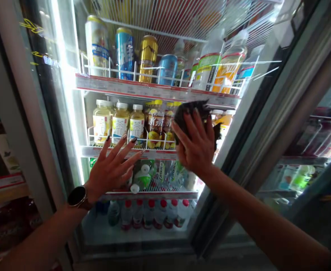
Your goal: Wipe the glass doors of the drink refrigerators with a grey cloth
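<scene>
My right hand [193, 145] presses a dark crumpled cloth [189, 116] flat against the glass door of a drinks cooler [143, 241], and the cloth sticks out above and beside the fingers. To the left, my left hand [110, 171] holds nothing, with its fingers spread and its dark-painted nails close to the glass. I cannot tell whether this hand touches the pane. A black smartwatch [77, 196] sits on my left wrist.
Behind the glass, white wire shelves hold cans [125, 54], bottled tea [120, 123] and red-capped bottles [154, 213]. The cooler's grey door frame [267, 124] runs diagonally at right, with another cooler [301, 177] beyond it. A store shelf [3, 184] stands at left.
</scene>
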The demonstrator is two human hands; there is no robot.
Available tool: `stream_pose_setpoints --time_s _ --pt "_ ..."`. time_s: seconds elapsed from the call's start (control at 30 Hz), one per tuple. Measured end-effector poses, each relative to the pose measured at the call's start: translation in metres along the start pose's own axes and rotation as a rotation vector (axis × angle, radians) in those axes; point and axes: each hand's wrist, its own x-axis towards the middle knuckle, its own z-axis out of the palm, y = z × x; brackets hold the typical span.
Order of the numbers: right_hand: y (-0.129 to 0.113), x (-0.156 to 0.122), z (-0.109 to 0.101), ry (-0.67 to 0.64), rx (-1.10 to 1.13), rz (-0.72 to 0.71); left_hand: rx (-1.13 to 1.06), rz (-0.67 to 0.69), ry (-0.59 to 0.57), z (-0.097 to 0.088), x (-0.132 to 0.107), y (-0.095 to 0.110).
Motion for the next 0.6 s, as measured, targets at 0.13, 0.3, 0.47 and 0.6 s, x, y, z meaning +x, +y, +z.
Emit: stream_pose_setpoints --time_s 0.13,0.3,0.47,0.6 --pt "-0.062 -0.076 0.019 -0.124 0.043 -0.361 -0.001 0.006 -0.009 -0.001 0.001 -0.001" --pt "-0.041 -0.112 0.012 -0.213 0.094 -0.763 -0.038 0.008 -0.028 -0.006 0.002 0.0" --pt "0.053 -0.044 -0.014 -0.003 -0.011 -0.141 -0.066 0.117 -0.124 -0.001 -0.011 0.011" --pt "0.045 -0.066 -0.003 0.121 -0.024 0.117 0.0 0.195 -0.14 0.009 -0.022 0.018"
